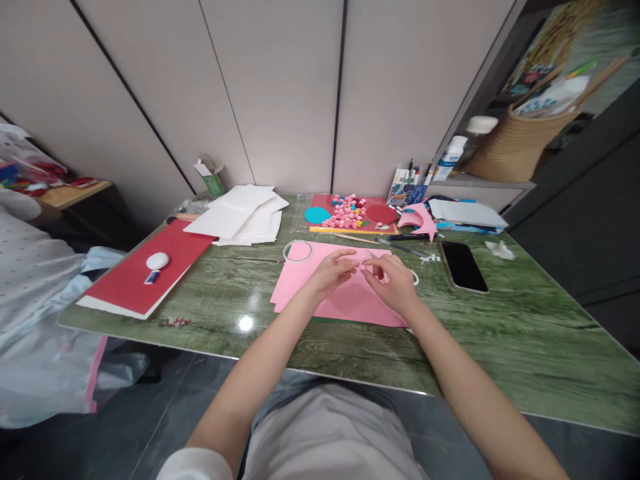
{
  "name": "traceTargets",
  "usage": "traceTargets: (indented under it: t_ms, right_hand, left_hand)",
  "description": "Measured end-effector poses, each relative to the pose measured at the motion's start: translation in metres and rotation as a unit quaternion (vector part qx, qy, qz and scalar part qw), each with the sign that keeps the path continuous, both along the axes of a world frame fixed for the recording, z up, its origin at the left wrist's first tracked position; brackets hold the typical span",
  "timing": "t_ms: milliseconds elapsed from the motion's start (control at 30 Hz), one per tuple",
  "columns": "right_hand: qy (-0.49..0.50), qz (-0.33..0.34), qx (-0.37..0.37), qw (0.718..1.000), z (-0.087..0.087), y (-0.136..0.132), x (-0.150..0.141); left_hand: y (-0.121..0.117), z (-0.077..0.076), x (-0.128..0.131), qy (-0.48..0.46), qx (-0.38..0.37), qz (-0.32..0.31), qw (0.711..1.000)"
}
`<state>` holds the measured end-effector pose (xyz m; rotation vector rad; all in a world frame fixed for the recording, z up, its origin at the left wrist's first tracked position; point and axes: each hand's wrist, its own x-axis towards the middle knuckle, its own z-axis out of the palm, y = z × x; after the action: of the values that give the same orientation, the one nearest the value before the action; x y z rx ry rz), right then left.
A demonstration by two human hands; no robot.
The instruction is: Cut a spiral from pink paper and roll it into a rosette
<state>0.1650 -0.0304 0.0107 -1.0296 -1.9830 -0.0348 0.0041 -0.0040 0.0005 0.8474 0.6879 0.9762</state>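
My left hand (334, 273) and my right hand (393, 281) meet above a stack of pink paper sheets (320, 303). Their fingertips pinch a small pink piece of paper (361, 265) between them; its exact shape is too small to make out. On the left corner of the sheets lies a white ring (285, 253), like a tape roll. Behind the hands, a heap of small folded pink paper pieces (345, 212), with a few blue and yellow ones, rests on a red sheet beside a blue disc (317, 215) and a red disc (381, 213).
A phone (464, 265) lies to the right, near pens (413, 237) and a cut pink scrap (420, 219). White papers (243, 212) and a red board (150, 260) with a white oval object (157, 261) are on the left. A person in dotted clothing (30, 293) is at far left.
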Motion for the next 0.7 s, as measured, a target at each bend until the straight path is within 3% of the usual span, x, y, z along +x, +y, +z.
traceTargets:
  t_ms: [300,467,700]
  right_hand:
    - [0.014,0.005,-0.011,1.000,-0.0027,-0.0006,-0.0019]
    - [0.022,0.008,-0.013,1.000,-0.0012,-0.0010,-0.0011]
    - [0.028,-0.002,-0.003,1.000,0.0005,-0.0005,-0.0005]
  left_hand:
    - [-0.0051,0.0005,0.0058,-0.015,-0.038,-0.013,0.999]
    - [-0.0078,0.0001,0.0088,0.010,-0.004,0.000,1.000]
    - [-0.0104,0.0014,0.0073,0.024,0.042,-0.029,0.998]
